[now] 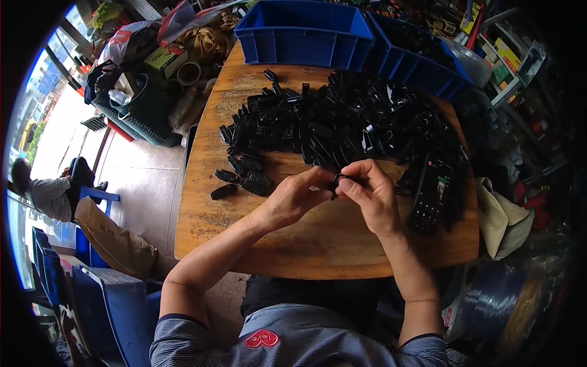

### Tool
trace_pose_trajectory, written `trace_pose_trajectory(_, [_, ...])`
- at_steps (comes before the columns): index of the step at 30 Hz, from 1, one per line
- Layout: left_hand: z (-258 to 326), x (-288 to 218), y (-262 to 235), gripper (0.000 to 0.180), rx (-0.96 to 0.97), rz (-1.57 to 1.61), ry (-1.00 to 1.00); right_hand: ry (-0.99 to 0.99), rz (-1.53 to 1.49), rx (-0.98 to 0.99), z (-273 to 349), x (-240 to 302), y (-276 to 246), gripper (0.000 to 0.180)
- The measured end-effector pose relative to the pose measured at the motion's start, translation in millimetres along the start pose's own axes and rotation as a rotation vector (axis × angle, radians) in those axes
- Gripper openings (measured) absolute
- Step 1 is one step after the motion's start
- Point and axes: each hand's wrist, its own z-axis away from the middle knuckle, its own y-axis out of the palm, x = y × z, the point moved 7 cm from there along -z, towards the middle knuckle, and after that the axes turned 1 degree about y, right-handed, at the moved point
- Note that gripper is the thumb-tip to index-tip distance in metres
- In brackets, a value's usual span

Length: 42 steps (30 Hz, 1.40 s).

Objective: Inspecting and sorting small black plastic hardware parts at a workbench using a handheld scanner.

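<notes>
Over the near middle of the wooden table (214, 229), both of my hands come together at a small black plastic piece (336, 178). My left hand (292, 197) pinches it from the left between thumb and fingers. On the other side my right hand (374, 194) grips it with thumb and forefinger. The fingers cover most of the piece, so its exact kind cannot be made out. Just beyond them spreads a large heap of similar black plastic pieces (287, 122). Several loose ones (255, 183) lie left of my left hand.
A long black panel with small buttons (430, 194) lies right of my right hand. Two blue bins (306, 49) (422, 70) stand along the far edge; the right one holds dark pieces. At the left, a person's leg in tan trousers (113, 238) shows beside blue crates (113, 306).
</notes>
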Motion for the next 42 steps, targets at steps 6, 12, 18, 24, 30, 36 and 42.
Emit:
trace_pose_trajectory(6, [0,1,3,0.034,0.003,0.468,-0.068,0.062,-0.140,0.025,2,-8,3,0.016])
trace_pose_trajectory(12, [2,-2,-3,0.040,-0.006,0.310,-0.045,0.071,-0.243,0.025,2,-5,3,0.017])
trace_pose_trajectory(18, [4,-11,-1,0.036,-0.068,0.039,0.093,0.146,-0.329,0.039,1,-8,1,0.014])
trace_pose_trajectory(24, [4,-19,-7,0.035,-0.102,-0.220,0.204,0.208,-0.363,0.118,1,-13,2,0.014])
trace_pose_trajectory(30, [9,-26,-5,0.034,-0.047,-0.441,0.331,0.532,-0.467,0.207,9,-35,9,0.015])
trace_pose_trajectory(36, [7,-23,-5,0.031,0.024,-0.463,0.311,0.505,-0.380,0.146,13,-31,13,0.027])
trace_pose_trajectory(42, [-2,7,4,0.039,0.103,0.448,-0.070,-0.048,-0.083,0.127,2,-7,16,0.023])
